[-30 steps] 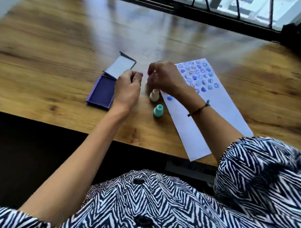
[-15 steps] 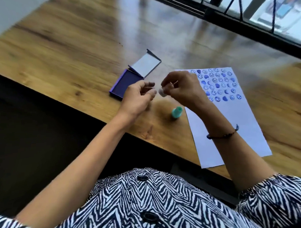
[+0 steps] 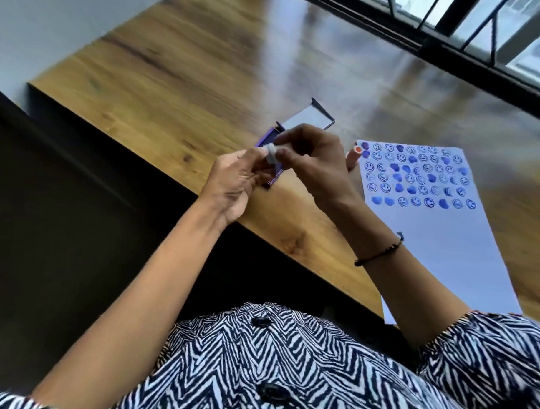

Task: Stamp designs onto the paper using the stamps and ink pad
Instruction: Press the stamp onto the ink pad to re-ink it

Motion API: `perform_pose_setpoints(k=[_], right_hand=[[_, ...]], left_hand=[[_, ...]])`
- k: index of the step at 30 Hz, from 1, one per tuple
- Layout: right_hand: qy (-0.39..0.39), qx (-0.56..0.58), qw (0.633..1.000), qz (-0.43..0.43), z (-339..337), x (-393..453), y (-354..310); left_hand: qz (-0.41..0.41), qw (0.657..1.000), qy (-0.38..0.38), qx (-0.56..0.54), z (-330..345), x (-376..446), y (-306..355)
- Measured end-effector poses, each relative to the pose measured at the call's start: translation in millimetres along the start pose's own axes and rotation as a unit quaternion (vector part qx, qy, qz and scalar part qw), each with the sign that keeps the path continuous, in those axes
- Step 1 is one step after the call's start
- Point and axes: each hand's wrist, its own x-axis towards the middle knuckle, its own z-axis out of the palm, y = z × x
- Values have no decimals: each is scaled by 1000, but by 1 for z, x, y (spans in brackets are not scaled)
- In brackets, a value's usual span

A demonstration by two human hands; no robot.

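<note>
My left hand [image 3: 234, 181] and my right hand [image 3: 313, 163] meet above the table's near edge. Their fingertips pinch a small whitish stamp piece [image 3: 271, 157] from both sides. Behind them lies the purple ink pad [image 3: 268, 140], its base mostly hidden and its lid [image 3: 308, 117] open toward the back. The white paper [image 3: 442, 253] lies to the right, its upper part covered with rows of blue stamped faces and blobs [image 3: 414, 174]. A peach stamp with an orange end [image 3: 354, 154] shows past my right hand at the paper's corner; I cannot tell whether it is held.
The wooden table [image 3: 196, 69] stretches back to a window with black bars [image 3: 470, 29]. Its near edge runs diagonally under my wrists, with dark floor beyond it on the left. A bracelet [image 3: 380, 254] is on my right wrist.
The pale stamp that stood on the table has been lifted, first by my right hand, and now both hands pinch it. The view has swung left; the teal stamp is out of sight.
</note>
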Motion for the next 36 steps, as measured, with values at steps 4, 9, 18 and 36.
perform_pose_setpoints(k=[4,9,18,36], right_hand=[[1,-137,980,-144,7,8,-18],[-9,-220,944,-246,-5,39,-30],[-131,-473,841,-226,12,56,11],[-135,-444,863,-199,18,51,9]], left_hand=[[-53,992,32,-113,-4,8,10],[-73,991,75,-88,-21,12,11],[15,996,85,-28,-18,12,3],[7,997,43,63,-18,8,2]])
